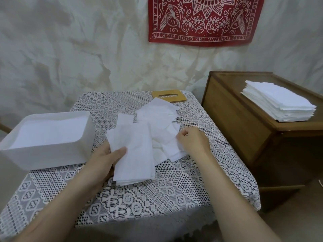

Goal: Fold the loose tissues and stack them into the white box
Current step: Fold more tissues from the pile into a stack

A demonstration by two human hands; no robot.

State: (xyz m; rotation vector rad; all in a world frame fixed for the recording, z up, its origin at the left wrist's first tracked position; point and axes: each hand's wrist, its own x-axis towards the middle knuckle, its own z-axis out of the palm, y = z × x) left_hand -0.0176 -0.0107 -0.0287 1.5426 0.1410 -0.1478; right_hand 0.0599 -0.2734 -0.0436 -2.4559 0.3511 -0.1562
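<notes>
A small stack of folded tissues (135, 154) is held in my left hand (104, 159), thumb on top, just above the lace-covered table (174, 189). To its right lies a heap of loose tissues (159, 117). My right hand (192, 139) pinches the edge of one loose tissue (173, 149) at the heap's near right side. The white box (43, 149) stands open at the table's left, with white tissue showing inside it.
A wooden lid with a slot (168, 96) lies at the table's far edge. A brown wooden cabinet (244, 130) stands to the right, with a tall stack of flat tissues (279, 100) on top. A red printed cloth (201, 20) hangs on the wall.
</notes>
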